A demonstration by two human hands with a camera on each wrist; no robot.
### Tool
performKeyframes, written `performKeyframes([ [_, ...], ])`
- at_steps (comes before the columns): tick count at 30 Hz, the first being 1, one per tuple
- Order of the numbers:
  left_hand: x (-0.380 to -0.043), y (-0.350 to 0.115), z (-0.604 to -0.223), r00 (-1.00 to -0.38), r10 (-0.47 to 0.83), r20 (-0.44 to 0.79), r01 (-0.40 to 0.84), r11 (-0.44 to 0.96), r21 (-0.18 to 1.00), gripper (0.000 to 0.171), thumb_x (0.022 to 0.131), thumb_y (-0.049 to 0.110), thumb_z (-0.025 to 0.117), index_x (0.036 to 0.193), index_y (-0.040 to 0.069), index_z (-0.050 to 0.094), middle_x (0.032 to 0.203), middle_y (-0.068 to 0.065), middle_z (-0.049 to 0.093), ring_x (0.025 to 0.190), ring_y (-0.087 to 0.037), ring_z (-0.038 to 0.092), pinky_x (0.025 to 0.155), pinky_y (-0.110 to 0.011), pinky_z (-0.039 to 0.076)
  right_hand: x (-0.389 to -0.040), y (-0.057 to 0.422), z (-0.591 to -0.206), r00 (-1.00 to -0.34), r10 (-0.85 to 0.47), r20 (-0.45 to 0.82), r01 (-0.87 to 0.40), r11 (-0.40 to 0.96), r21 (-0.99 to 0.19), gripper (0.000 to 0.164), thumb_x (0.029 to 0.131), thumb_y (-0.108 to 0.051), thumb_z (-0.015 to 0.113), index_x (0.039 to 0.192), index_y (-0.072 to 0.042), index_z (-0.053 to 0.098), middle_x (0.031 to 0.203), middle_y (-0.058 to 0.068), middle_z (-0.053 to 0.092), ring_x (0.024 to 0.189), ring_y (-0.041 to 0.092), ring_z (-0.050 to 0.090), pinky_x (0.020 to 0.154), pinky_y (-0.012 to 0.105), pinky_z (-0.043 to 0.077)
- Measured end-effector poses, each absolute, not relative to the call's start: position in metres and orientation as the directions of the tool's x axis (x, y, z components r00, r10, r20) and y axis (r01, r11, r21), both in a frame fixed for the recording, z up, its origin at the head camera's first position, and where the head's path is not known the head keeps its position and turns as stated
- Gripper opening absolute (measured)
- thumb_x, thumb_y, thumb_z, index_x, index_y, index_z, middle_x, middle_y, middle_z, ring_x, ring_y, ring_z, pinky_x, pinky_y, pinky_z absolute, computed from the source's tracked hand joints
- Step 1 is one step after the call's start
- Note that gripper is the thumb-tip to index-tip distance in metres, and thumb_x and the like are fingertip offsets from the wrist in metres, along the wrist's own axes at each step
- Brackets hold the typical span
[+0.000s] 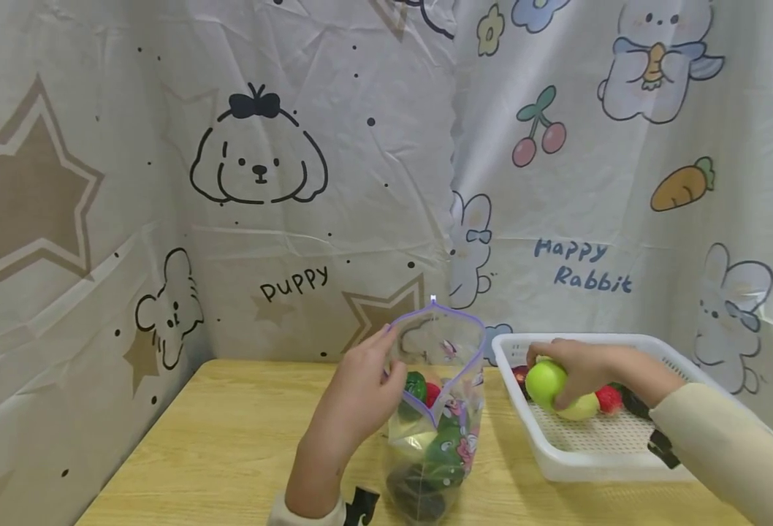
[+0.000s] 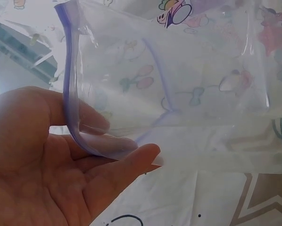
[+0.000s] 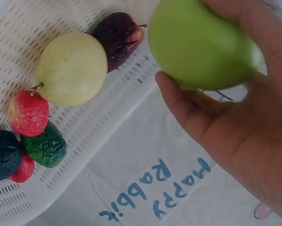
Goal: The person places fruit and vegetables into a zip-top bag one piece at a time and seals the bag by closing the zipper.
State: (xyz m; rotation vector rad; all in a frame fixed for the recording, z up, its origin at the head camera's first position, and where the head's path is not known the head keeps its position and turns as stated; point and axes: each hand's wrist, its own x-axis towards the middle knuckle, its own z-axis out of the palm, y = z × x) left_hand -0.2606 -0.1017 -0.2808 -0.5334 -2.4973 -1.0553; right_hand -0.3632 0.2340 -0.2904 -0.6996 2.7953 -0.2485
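Note:
My left hand (image 1: 365, 387) grips the purple-edged rim of a clear zip bag (image 1: 469, 435). In the left wrist view its fingers reach inside the opening, with the thumb along the outside. The bag stands upright with its mouth spread, holding green, red and dark fruit or vegetable pieces low down. Over the left part of a white basket (image 1: 544, 453), my right hand (image 1: 584, 369) holds a smooth green apple (image 3: 200, 44) between thumb and fingers. Below it in the basket sits a pale yellow round fruit (image 3: 72, 68), beside a wrinkled dark red piece (image 3: 117, 40).
Also in the basket are a small red fruit (image 3: 29, 113), a wrinkled green piece (image 3: 45, 145) and a dark, nearly black one (image 3: 3, 155). Basket and bag share a wooden table (image 1: 229, 438). A printed cloth (image 1: 386, 183) hangs behind it.

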Motion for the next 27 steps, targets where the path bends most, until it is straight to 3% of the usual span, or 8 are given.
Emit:
performKeyframes([
  [5, -0.26, -0.099, -0.282, -0.859, 0.207, 0.469, 0.484, 0.63, 0.607, 0.051, 0.089, 0.012, 0.044, 0.139, 0.003, 0.041, 0.148, -0.018, 0.038, 0.035, -0.001, 0.025, 0.033, -0.01, 0.026, -0.349, 0.239, -0.287, -0.865, -0.49, 0.106, -0.5, 0.831, -0.242, 0.059, 0.06, -0.015, 0.08, 0.11, -0.023, 0.051, 0.11, 0.016, 0.051, 0.086, 0.026, 0.05, 0.067, 0.041, 0.053],
  [8, -0.26, -0.097, -0.282, -0.852, 0.211, 0.48, 0.495, 0.624, 0.605, 0.051, 0.089, 0.012, 0.045, 0.139, 0.003, 0.041, 0.148, -0.018, 0.038, 0.035, -0.001, 0.026, 0.033, -0.01, 0.026, -0.337, 0.235, -0.287, -0.854, -0.43, 0.293, -0.504, 0.824, -0.26, 0.061, 0.062, -0.013, 0.08, 0.115, -0.02, 0.05, 0.121, 0.022, 0.048, 0.09, 0.032, 0.053, 0.069, 0.05, 0.055],
  [12, -0.26, -0.095, -0.281, -0.836, 0.219, 0.503, 0.52, 0.612, 0.596, 0.051, 0.089, 0.01, 0.045, 0.139, 0.003, 0.042, 0.147, -0.018, 0.04, 0.035, 0.0, 0.025, 0.034, -0.01, 0.026, -0.319, 0.222, -0.282, -0.804, -0.353, 0.479, -0.526, 0.798, -0.294, 0.066, 0.063, -0.014, 0.081, 0.121, -0.016, 0.049, 0.13, 0.022, 0.045, 0.099, 0.037, 0.052, 0.075, 0.06, 0.054],
  [18, -0.258, -0.091, -0.279, -0.845, 0.219, 0.488, 0.513, 0.589, 0.625, 0.052, 0.088, 0.011, 0.045, 0.14, 0.004, 0.041, 0.149, -0.016, 0.038, 0.034, -0.001, 0.026, 0.032, -0.011, 0.026, -0.297, 0.193, -0.256, -0.691, -0.351, 0.632, -0.649, 0.687, -0.327, 0.073, 0.064, -0.013, 0.082, 0.128, -0.017, 0.048, 0.142, 0.021, 0.039, 0.115, 0.042, 0.047, 0.073, 0.06, 0.056],
  [23, -0.256, -0.088, -0.279, -0.845, 0.229, 0.482, 0.516, 0.586, 0.625, 0.053, 0.088, 0.01, 0.045, 0.14, 0.003, 0.04, 0.15, -0.016, 0.037, 0.034, -0.001, 0.026, 0.032, -0.011, 0.026, -0.283, 0.167, -0.243, -0.644, -0.388, 0.66, -0.722, 0.593, -0.357, 0.071, 0.068, -0.016, 0.081, 0.131, -0.024, 0.048, 0.147, 0.017, 0.035, 0.122, 0.039, 0.042, 0.073, 0.059, 0.055],
  [27, -0.255, -0.086, -0.279, -0.847, 0.23, 0.479, 0.512, 0.589, 0.625, 0.052, 0.088, 0.011, 0.045, 0.14, 0.005, 0.04, 0.149, -0.015, 0.037, 0.034, -0.001, 0.026, 0.033, -0.011, 0.027, -0.278, 0.152, -0.242, -0.607, -0.44, 0.661, -0.766, 0.547, -0.339, 0.07, 0.07, -0.019, 0.08, 0.132, -0.024, 0.048, 0.146, 0.015, 0.036, 0.12, 0.035, 0.047, 0.072, 0.053, 0.058],
])
